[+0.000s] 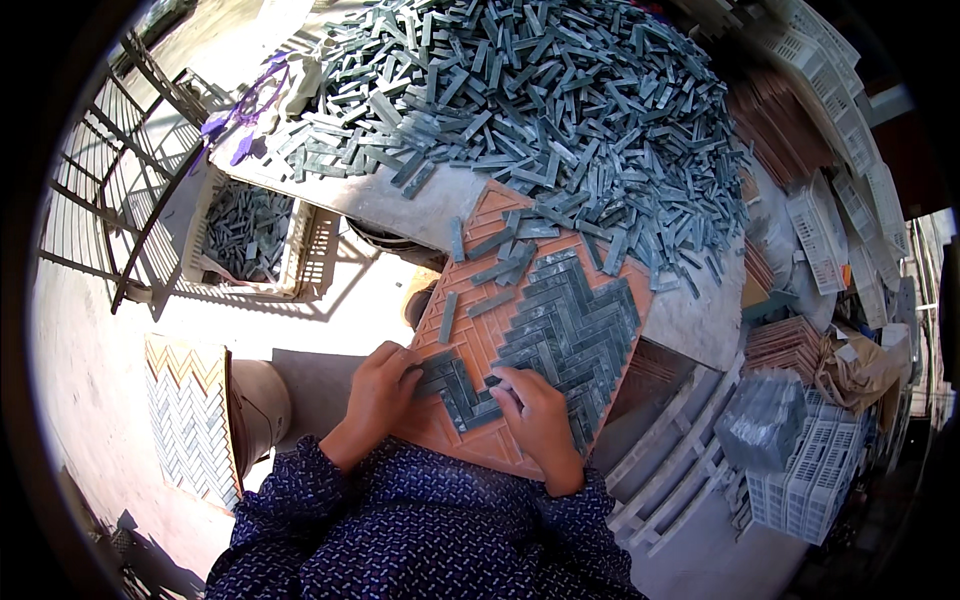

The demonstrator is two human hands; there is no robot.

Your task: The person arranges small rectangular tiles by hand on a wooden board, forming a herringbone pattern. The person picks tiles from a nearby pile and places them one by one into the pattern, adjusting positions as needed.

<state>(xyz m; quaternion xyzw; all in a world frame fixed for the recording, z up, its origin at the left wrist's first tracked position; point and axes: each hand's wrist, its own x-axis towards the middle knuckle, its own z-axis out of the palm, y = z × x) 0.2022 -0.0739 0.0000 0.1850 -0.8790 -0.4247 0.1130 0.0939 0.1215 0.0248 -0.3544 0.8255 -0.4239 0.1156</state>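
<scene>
An orange tray (440,420) with a moulded herringbone pattern lies across my lap and the table edge. Dark green-grey strip tiles (565,330) fill much of its right side in herringbone, and a smaller laid patch (455,385) sits at its near left. My left hand (378,398) is at the tray's left edge, fingers curled against that patch; whether they grip a tile is hidden. Over the gap between the two laid areas, my right hand (540,415) pinches a small dark strip tile (492,381). Several loose tiles (505,265) lie on the tray's far part.
A large heap of strip tiles (540,90) covers the table (400,205) beyond the tray. At left stand a crate of tiles (245,235), a metal rack (120,190) and a filled herringbone panel (190,420). White crates (805,480) and stacked orange trays (780,350) are at right.
</scene>
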